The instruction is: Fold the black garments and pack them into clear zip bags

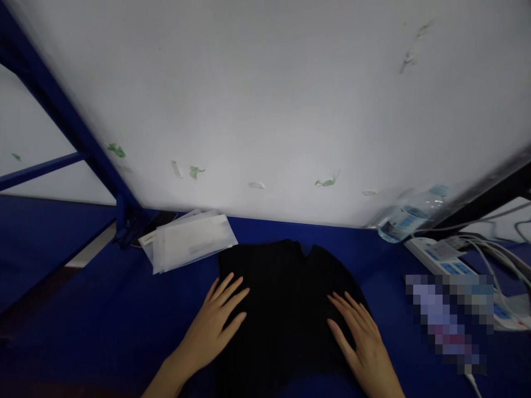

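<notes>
So we rest our left hand (211, 329) and right hand (362, 344) flat, fingers apart, on black cloth (286, 309), lower middle of frame, probably so it lies smooth.

Black cloth (286, 309), flat on blue tabletop (103, 315), notch in far edge

Black cloth (282, 309) is running past the bottom edge. Right of cloth, pixelation is masking a cabled device (442, 326); left of cloth, plastic pouches (194, 243) are partly covering a dark flat object (162, 219).
</notes>
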The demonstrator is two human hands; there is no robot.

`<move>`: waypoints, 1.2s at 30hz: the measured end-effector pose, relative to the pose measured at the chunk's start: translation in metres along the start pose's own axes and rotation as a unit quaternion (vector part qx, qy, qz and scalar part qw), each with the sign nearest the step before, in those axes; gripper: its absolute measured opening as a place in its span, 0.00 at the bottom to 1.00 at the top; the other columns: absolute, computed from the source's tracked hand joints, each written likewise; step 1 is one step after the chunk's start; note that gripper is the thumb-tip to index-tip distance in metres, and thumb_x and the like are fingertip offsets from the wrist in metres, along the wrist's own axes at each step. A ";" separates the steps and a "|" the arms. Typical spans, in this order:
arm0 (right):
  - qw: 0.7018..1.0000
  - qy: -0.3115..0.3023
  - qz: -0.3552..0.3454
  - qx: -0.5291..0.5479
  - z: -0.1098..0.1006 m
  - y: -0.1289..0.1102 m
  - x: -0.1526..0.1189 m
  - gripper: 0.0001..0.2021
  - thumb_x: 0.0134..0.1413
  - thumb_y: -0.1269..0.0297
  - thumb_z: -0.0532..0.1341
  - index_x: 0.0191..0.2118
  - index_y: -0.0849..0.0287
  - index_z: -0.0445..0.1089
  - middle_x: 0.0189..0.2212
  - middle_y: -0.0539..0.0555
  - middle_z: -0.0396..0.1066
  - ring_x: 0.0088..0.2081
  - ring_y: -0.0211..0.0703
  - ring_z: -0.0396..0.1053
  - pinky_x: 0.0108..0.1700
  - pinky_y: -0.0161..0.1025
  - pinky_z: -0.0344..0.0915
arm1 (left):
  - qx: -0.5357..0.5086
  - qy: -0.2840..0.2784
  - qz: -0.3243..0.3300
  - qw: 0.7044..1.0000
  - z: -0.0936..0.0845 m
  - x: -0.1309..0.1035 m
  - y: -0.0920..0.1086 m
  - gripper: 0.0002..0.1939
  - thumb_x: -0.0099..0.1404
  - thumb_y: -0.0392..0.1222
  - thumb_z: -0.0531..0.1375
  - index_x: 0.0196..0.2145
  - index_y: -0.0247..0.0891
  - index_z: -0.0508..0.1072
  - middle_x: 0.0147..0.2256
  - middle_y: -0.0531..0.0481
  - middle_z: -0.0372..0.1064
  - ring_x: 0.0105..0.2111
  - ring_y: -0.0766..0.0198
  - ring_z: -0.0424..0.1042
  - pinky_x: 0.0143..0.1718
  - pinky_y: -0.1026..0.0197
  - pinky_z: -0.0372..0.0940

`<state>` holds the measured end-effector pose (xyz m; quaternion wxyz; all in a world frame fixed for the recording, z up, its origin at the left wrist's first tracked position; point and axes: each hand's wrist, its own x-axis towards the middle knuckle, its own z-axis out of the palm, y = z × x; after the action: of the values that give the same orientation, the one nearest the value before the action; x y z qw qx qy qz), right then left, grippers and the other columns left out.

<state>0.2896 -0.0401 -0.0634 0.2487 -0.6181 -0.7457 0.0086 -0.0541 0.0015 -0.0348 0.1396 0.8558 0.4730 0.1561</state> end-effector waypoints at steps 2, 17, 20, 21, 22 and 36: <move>1.000 -0.001 0.005 0.000 -0.001 -0.001 0.001 0.23 0.62 0.52 0.53 0.60 0.53 0.59 0.58 0.56 0.65 0.63 0.56 0.55 0.60 0.61 0.56 | 0.001 0.002 0.002 1.000 0.001 0.000 -0.001 0.25 0.72 0.46 0.49 0.65 0.53 0.51 0.66 0.54 0.48 0.66 0.52 0.44 0.63 0.36 0.46; 1.000 0.005 0.008 0.008 -0.003 -0.003 0.001 0.24 0.62 0.51 0.53 0.61 0.54 0.59 0.58 0.56 0.65 0.63 0.56 0.56 0.60 0.61 0.56 | 0.002 -0.001 0.004 1.000 0.000 0.001 -0.001 0.25 0.73 0.45 0.49 0.65 0.52 0.50 0.66 0.53 0.48 0.66 0.51 0.43 0.63 0.36 0.46; 1.000 0.003 0.008 0.006 -0.003 -0.003 0.001 0.24 0.62 0.52 0.53 0.61 0.53 0.59 0.58 0.56 0.65 0.63 0.55 0.55 0.60 0.61 0.56 | 0.002 -0.005 -0.001 1.000 0.000 0.001 -0.001 0.25 0.73 0.45 0.49 0.65 0.52 0.50 0.66 0.53 0.48 0.66 0.51 0.43 0.63 0.36 0.45; 1.000 0.002 0.009 0.006 -0.003 -0.003 0.001 0.24 0.62 0.52 0.53 0.61 0.53 0.59 0.58 0.56 0.65 0.63 0.55 0.55 0.60 0.61 0.56 | 0.003 -0.006 -0.002 1.000 0.000 0.001 -0.001 0.25 0.73 0.45 0.49 0.65 0.52 0.49 0.66 0.53 0.48 0.66 0.51 0.43 0.63 0.36 0.45; 1.000 0.003 0.008 0.006 -0.003 -0.004 0.001 0.24 0.62 0.52 0.53 0.61 0.53 0.59 0.58 0.56 0.65 0.63 0.55 0.55 0.61 0.61 0.56 | 0.002 -0.005 -0.003 1.000 0.000 0.001 -0.001 0.25 0.73 0.45 0.49 0.65 0.52 0.50 0.66 0.53 0.48 0.66 0.51 0.43 0.63 0.36 0.45; 1.000 -0.001 0.014 0.010 -0.002 -0.003 0.000 0.24 0.62 0.52 0.54 0.61 0.53 0.58 0.58 0.55 0.64 0.64 0.54 0.54 0.62 0.61 0.53 | -0.008 0.009 -0.002 1.000 0.002 0.000 -0.004 0.23 0.72 0.46 0.50 0.63 0.52 0.55 0.65 0.54 0.50 0.66 0.52 0.44 0.63 0.37 0.46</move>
<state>0.2875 -0.0410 -0.0603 0.2535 -0.6261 -0.7371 0.0201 -0.0559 0.0033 -0.0384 0.1424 0.8525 0.4743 0.1673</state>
